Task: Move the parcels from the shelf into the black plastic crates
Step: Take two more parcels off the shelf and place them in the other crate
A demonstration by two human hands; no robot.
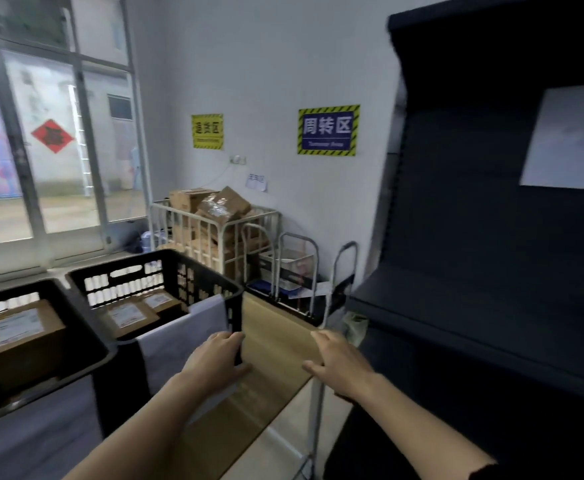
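Two black plastic crates stand on a wooden table [276, 341] at the left. The left crate [86, 344] holds a brown parcel [20, 337] with a white label. Two labelled brown parcels [127, 315] [160, 301] lie in the right crate [214, 278], and a white sheet [183, 341] hangs over its near side. My left hand [214, 362] is at that crate's near right corner, fingers apart, with no parcel in it. Empty and spread, my right hand [335, 362] hovers over the table's right edge. The dark shelf [491, 306] at the right shows no parcels, only a white sheet [570, 140].
A white wire cage cart [214, 223] piled with cardboard boxes stands against the far wall. Folded metal hand trolleys [297, 271] lean beside it, between table and shelf. Glass doors [58, 150] fill the left wall. The floor gap between table and shelf is narrow.
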